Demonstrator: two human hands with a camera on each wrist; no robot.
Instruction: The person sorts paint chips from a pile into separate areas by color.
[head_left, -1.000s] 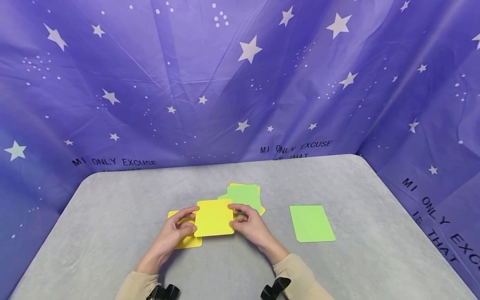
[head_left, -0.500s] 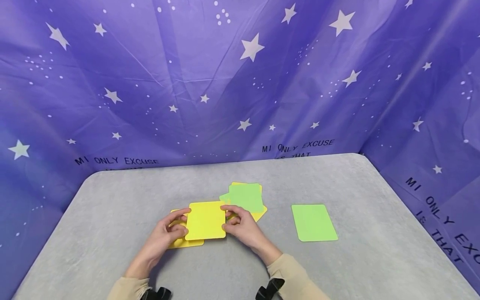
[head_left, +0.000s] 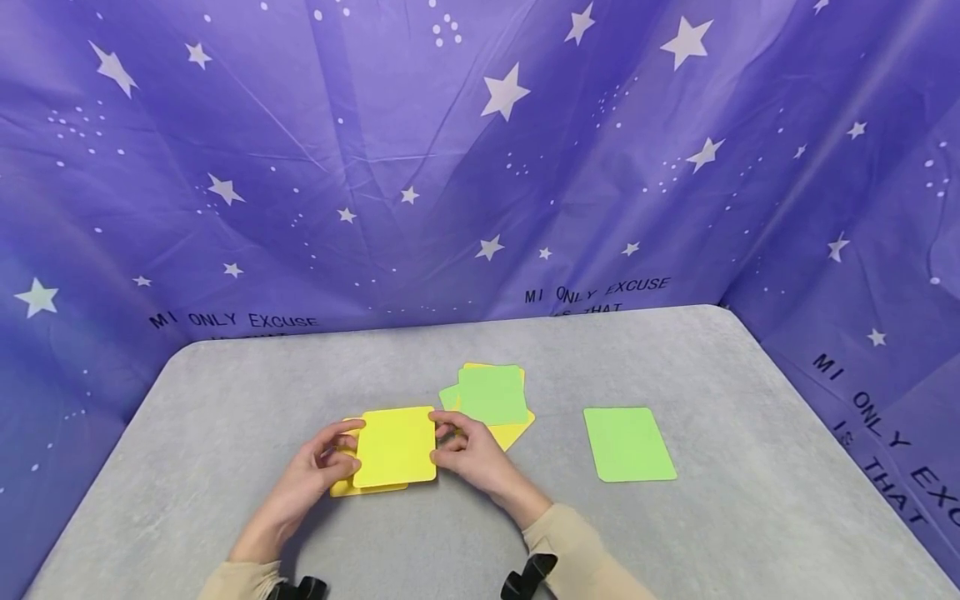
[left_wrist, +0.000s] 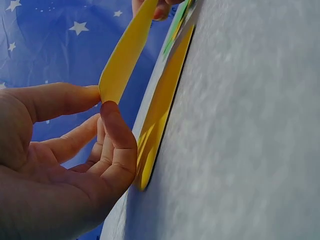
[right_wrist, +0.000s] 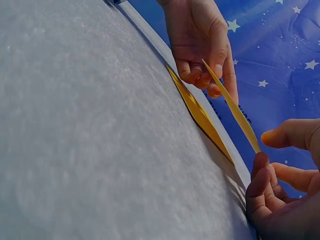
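A square yellow card point(head_left: 395, 447) with rounded corners is held above the table between both hands. My left hand point(head_left: 296, 479) holds its left edge, a fingertip near the upper corner and the thumb near the lower one. At the opposite edge, my right hand point(head_left: 480, 458) holds it the same way. Beneath it another yellow card point(left_wrist: 162, 107) lies on the table, mostly covered in the head view; the left wrist view shows a gap between the two. Just behind the right hand lies a loose pile with a green card point(head_left: 492, 394) on top and yellow corners poking out.
A single green card point(head_left: 630, 444) lies apart on the right of the grey table point(head_left: 750, 517). Purple star-printed cloth point(head_left: 420, 167) hangs behind the table and along its sides. Black wrist bands point(head_left: 528, 577) sit at both beige sleeves.
Both hands have carried the yellow card left and slightly toward the person, so it now overlaps more of the yellow card below. More of the green and yellow pile shows.
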